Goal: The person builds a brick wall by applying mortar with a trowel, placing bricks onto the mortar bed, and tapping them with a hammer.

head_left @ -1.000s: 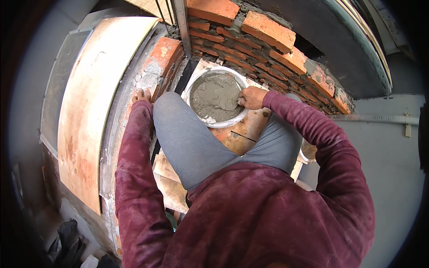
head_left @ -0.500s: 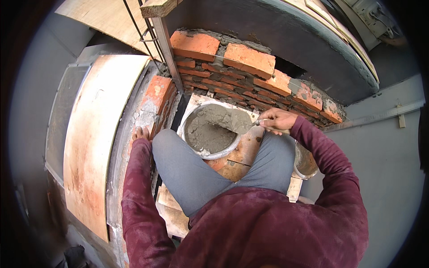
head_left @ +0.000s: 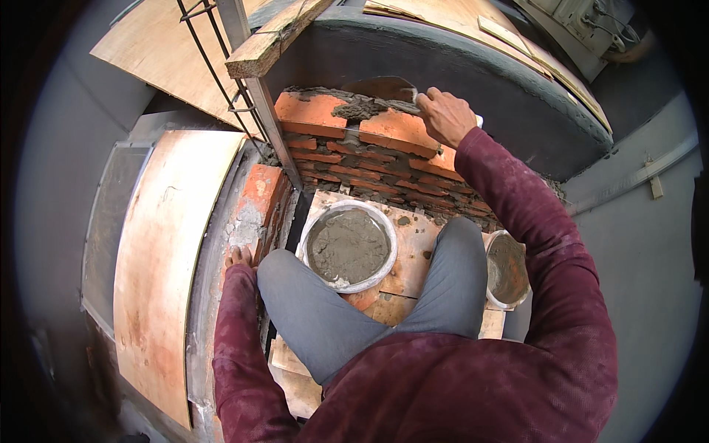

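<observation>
My right hand [head_left: 444,116] is raised over the top course of the red brick wall [head_left: 369,159] and grips a trowel [head_left: 384,88] whose blade lies across the bricks. A lump of grey mortar [head_left: 358,109] sits on top of the bricks just under the blade. My left hand [head_left: 238,257] rests palm down on the brick and mortar ledge at my left, holding nothing. A white bowl of grey mortar [head_left: 348,247] stands on the boards between my knees.
A second, mostly scraped-out bowl [head_left: 507,269] stands by my right knee. A curved plywood sheet [head_left: 159,251] lies at the left. Steel rebar [head_left: 221,81] and a timber batten [head_left: 269,40] rise beside the wall. A grey curved concrete rim [head_left: 473,81] runs behind the bricks.
My right hand has lifted from the mortar bowl's rim up to the top of the brick wall with the trowel, and mortar now lies on the bricks. The left hand has stayed put.
</observation>
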The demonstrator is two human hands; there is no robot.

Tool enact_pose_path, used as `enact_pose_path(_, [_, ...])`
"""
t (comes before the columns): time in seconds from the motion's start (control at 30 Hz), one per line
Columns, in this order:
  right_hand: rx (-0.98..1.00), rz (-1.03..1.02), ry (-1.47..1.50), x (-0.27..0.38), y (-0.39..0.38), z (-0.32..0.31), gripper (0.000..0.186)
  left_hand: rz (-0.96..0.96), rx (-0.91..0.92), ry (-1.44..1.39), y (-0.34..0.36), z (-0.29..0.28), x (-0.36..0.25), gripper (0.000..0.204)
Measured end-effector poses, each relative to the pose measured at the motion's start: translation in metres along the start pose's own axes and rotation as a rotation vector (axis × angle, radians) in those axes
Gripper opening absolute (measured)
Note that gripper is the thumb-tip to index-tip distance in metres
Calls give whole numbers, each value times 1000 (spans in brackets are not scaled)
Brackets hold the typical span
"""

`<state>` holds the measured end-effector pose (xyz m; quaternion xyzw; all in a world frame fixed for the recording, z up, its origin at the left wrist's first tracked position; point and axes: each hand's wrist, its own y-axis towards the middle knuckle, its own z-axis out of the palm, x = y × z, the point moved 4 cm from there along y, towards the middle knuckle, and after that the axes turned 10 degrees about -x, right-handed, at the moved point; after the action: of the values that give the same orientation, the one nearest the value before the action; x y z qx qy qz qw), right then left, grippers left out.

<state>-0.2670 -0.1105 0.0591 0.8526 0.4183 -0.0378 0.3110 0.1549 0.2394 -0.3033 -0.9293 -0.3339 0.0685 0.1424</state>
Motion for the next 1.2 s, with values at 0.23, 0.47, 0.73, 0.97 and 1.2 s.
enact_pose_path(0.23, [803, 818, 1050, -11, -52, 31, 32, -34, 64, -12, -17, -15, -7, 89])
enact_pose_path(0.47, [694, 406, 1044, 1, -21, 112, 35, -24, 41, -39, -18, -17, -16, 89])
enact_pose_path(0.73, [757, 269, 368, -19, -7, 19, 41, -16, 22, -18, -8, -7, -30, 90])
enact_pose_path(0.97, [513, 37, 144, 42, 30, 44, 33, 38, -47, 39, 1, -1, -15, 71])
enact_pose_path(1.2, [741, 688, 761, 5, -33, 52, 34, -29, -39, -61, -12, -16, -11, 76])
